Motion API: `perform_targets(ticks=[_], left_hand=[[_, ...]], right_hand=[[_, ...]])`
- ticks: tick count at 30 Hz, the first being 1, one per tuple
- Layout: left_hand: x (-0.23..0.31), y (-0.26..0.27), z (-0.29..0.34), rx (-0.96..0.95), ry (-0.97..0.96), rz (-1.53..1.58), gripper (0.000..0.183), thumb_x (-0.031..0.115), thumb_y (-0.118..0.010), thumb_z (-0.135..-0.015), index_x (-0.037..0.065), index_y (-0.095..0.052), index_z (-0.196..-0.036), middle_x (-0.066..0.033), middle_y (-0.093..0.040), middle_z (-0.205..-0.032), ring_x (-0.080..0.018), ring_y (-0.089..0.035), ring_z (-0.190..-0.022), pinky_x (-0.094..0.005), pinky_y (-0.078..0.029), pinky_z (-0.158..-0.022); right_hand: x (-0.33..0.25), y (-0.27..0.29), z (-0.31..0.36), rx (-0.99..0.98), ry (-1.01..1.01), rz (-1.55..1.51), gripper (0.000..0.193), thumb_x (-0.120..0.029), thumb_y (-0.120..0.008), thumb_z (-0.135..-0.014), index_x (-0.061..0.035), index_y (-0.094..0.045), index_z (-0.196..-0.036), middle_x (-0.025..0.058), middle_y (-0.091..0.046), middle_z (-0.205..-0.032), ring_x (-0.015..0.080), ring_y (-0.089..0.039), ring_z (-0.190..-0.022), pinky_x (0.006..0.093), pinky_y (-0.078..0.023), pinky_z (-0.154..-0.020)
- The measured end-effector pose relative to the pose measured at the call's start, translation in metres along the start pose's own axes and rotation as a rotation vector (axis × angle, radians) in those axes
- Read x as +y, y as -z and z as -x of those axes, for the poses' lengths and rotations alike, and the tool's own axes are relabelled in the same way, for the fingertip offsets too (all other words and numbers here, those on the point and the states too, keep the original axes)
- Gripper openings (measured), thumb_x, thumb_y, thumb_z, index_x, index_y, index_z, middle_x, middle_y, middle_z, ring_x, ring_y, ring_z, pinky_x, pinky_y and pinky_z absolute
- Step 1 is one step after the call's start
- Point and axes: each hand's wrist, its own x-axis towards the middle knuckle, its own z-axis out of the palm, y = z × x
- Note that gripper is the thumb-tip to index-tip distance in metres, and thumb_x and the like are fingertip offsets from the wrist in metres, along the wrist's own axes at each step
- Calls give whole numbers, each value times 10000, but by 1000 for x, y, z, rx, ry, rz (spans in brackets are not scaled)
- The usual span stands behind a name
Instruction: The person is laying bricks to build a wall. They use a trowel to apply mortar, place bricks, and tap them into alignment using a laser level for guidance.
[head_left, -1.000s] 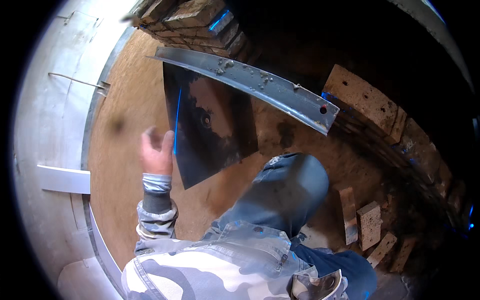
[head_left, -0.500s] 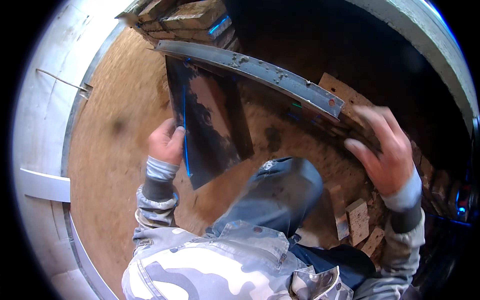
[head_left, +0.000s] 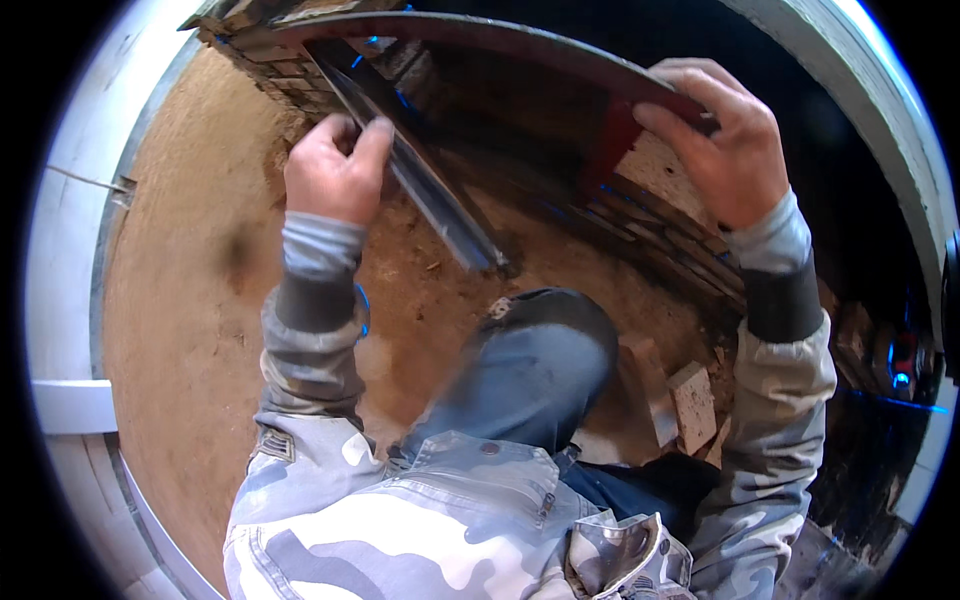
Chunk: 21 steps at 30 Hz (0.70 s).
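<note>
My left hand (head_left: 335,170) is closed, thumb and fingers pinching the edge of a dark, shiny metal panel (head_left: 430,200). That panel now shows nearly edge-on, slanting down toward my knee. Across the top runs a long dark-red metal bar (head_left: 540,47), which meets the panel at its far left end. My right hand (head_left: 725,135) grips the bar's right end, thumb below and fingers over the top. A dark-red flat piece (head_left: 612,135) hangs from the bar beside my right thumb. How panel and bar are joined cannot be made out.
Stacked brickwork (head_left: 285,75) stands at the far left, under the bar's end. A low brick wall (head_left: 660,170) lies below my right hand. Loose bricks (head_left: 692,405) rest right of my bent knee (head_left: 550,340). A device with a blue light (head_left: 903,365) is at the right.
My right hand has gone from open beside the bar to gripping its end. The bar has risen and tipped, showing its red side. The panel has turned nearly edge-on; my left hand moved up with it.
</note>
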Motion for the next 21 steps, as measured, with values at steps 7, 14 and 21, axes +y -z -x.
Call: perform_targets(ticks=[7,14,21], left_hand=[[-3,-71,-62,19,-62,244,525,482,-647,-920,-35,-670,-832,-111,-636,-655,-217,-551,-608,-358,-484,-643],[-4,-119,-70,-29,-269,49,544,289,-672,-904,-36,-542,-1320,-231,-529,-1318,-340,-589,-1139,-382,-469,-996],[-10,-124,-48,-98,-352,179,590,147,-619,-903,-22,-442,-1439,-263,-425,-1398,-378,-478,-1279,-395,-408,-1074]], right_hand=[[19,18,-21,-108,-251,-135,291,-223,-730,-912,-37,-712,-1135,42,-710,-944,124,-665,-853,285,-546,-774],[-25,28,-55,-506,-141,736,303,-266,-565,-942,-57,-716,-1102,230,-703,-1042,329,-701,-949,404,-550,-844],[28,4,-49,-221,-168,448,298,-282,-652,-896,-54,-715,-1078,196,-701,-977,329,-683,-899,392,-547,-810]])
